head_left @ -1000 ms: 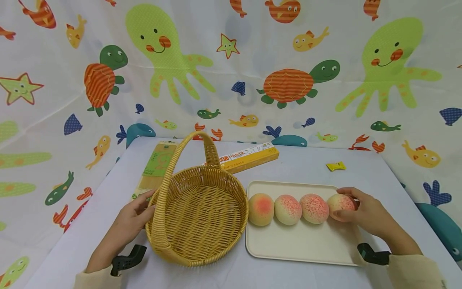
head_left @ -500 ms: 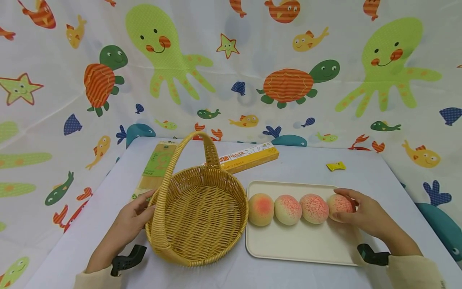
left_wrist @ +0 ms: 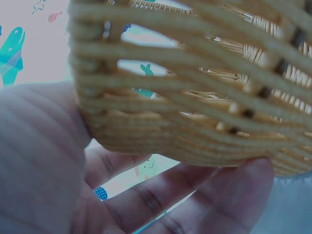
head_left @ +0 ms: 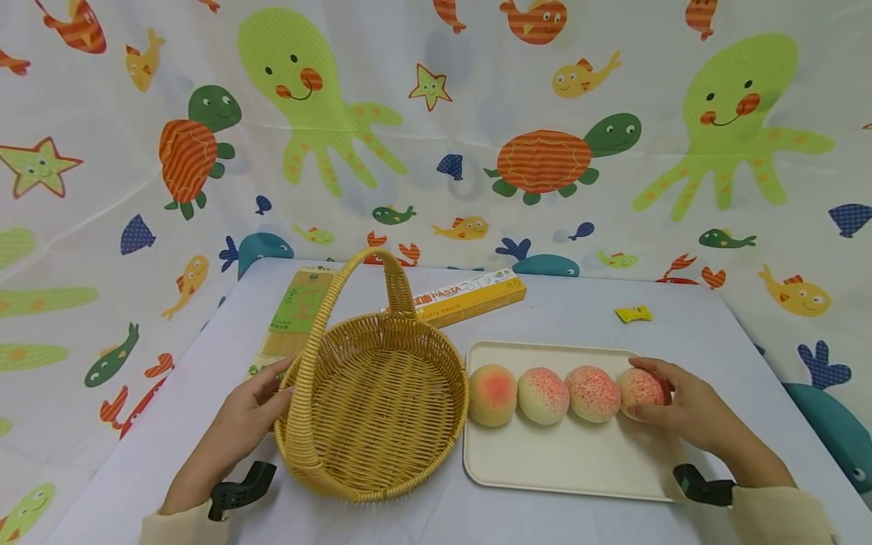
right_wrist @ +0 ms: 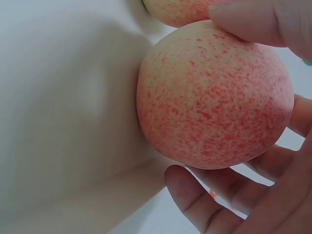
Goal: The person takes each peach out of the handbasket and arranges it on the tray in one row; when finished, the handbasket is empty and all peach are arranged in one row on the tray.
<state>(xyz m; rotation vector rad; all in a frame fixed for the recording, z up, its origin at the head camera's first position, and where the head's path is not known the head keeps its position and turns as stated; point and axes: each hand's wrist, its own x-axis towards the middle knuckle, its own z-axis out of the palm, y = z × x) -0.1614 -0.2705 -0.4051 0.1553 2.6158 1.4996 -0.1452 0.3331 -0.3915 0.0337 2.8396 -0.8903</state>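
My left hand (head_left: 248, 409) grips the left side of a round wicker basket (head_left: 384, 412) with a tall arched handle. Close up in the left wrist view, its fingers (left_wrist: 229, 190) reach under the woven wall (left_wrist: 156, 102). On the right, my right hand (head_left: 698, 405) holds a red-speckled peach (head_left: 640, 388) at the right end of a cream tray (head_left: 545, 462). The right wrist view shows the thumb (right_wrist: 248, 22) on one side of this peach (right_wrist: 214, 97) and fingers curled round the other. Three more peaches (head_left: 543, 395) sit in a row beside it on the tray.
Behind the basket lies a yellow pasta box (head_left: 473, 299). A flat green-labelled noodle pack (head_left: 296, 306) lies at the back left, partly hidden by the basket. One small yellow packet (head_left: 633, 313) is behind the tray. A sea-animal curtain (head_left: 450, 197) hangs behind the table.
The right hand has shifted slightly left, and the peach in it has turned a little, showing more of its red speckles. The left hand and basket stay still.
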